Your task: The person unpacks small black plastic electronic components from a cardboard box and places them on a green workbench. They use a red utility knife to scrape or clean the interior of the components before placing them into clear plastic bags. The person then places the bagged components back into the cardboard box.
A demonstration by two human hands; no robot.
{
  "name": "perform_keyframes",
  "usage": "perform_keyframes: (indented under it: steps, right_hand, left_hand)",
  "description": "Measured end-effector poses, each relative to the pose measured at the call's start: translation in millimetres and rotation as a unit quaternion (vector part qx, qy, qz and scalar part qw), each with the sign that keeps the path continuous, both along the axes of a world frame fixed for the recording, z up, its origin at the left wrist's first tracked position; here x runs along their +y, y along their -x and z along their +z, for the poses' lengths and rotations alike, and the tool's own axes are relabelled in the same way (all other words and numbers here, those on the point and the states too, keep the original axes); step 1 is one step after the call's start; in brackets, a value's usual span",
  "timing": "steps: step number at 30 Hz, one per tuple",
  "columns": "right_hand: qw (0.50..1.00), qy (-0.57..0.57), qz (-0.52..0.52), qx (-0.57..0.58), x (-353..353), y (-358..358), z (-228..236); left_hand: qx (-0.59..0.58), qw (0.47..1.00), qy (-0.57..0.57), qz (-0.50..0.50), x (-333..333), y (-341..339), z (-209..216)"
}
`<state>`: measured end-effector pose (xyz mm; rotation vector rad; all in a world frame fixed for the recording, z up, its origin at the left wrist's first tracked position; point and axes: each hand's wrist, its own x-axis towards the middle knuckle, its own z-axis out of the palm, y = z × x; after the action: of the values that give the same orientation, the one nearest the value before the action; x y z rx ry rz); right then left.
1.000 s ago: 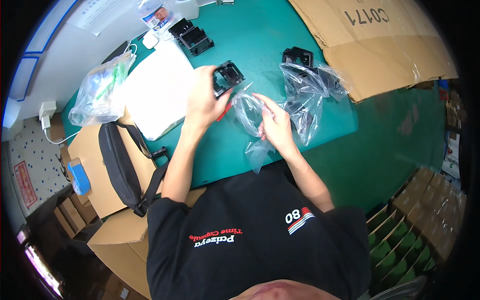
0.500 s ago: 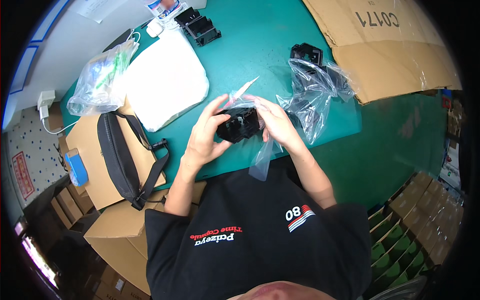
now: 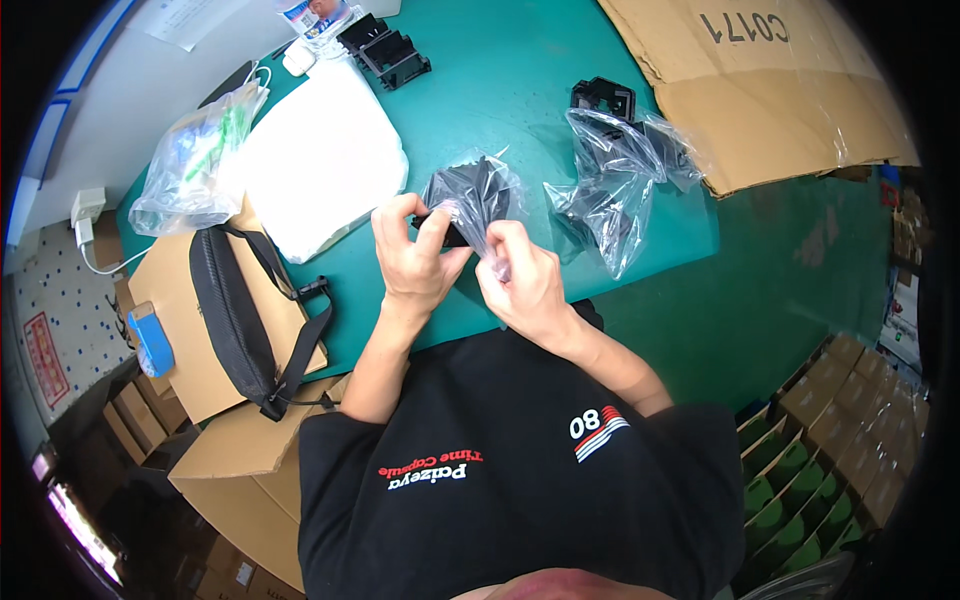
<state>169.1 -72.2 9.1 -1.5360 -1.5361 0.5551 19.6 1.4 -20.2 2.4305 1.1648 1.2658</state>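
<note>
A black plastic part [image 3: 466,192] sits inside a clear plastic bag [image 3: 513,192] above the near half of the green table. My left hand [image 3: 412,255] is closed on the part's lower left side, thumb and fingers pinching it through or beside the film. With bent fingers my right hand [image 3: 525,275] grips the gathered end of the bag, just below and right of the part. Film hides much of the part's shape. To the right lie more black parts in clear bags [image 3: 615,205], and behind them a bare black part [image 3: 603,98].
Left of my hands lies a white bag [image 3: 330,160], with a clear bag of green and blue items [image 3: 195,165] beside it. A black belt bag [image 3: 235,310] rests on cardboard. Black trays [image 3: 385,55] stand at the back; a large carton [image 3: 770,100] fills the far right.
The black part, uncovered on its near side before, is now wrapped in the clear bag. My right hand has come down and toward me, closing on the gathered film.
</note>
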Motion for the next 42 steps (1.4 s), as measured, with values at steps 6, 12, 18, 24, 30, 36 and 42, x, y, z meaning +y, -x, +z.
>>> perform_keyframes:
  steps: [6, 12, 18, 24, 30, 36, 42]
  right_hand:
    - [0.961, 0.144, -0.046, 0.234, 1.1, -3.5, -17.3]
    - [0.918, 0.166, -0.132, 0.335, 11.7, -9.8, -20.0]
    - [0.926, 0.132, -0.126, 0.331, 14.4, -8.3, -17.2]
    - [0.981, 0.015, -0.179, 0.073, 25.3, -19.3, -48.1]
    - [0.981, 0.118, -0.134, 0.080, 29.9, -33.6, -23.9]
    - [0.908, 0.259, -0.092, 0.315, 12.7, -66.9, 7.6]
    - [0.903, 0.114, -0.144, 0.388, -8.8, -55.7, 30.0]
  left_hand:
    - [-0.061, 0.998, -0.006, -0.016, -5.8, -8.0, 1.2]
    - [-0.139, 0.958, 0.140, -0.210, -2.3, 3.8, 17.4]
    - [-0.129, 0.957, 0.259, -0.030, 0.3, -5.8, 0.4]
    - [-0.009, 0.972, 0.213, -0.100, -38.2, -4.4, 13.0]
    - [-0.114, 0.929, 0.347, -0.065, -8.6, -20.6, 15.0]
    - [-0.222, 0.824, 0.507, -0.118, 24.2, -44.3, -2.9]
    - [-0.341, 0.710, 0.602, -0.131, 39.9, -69.8, -26.3]
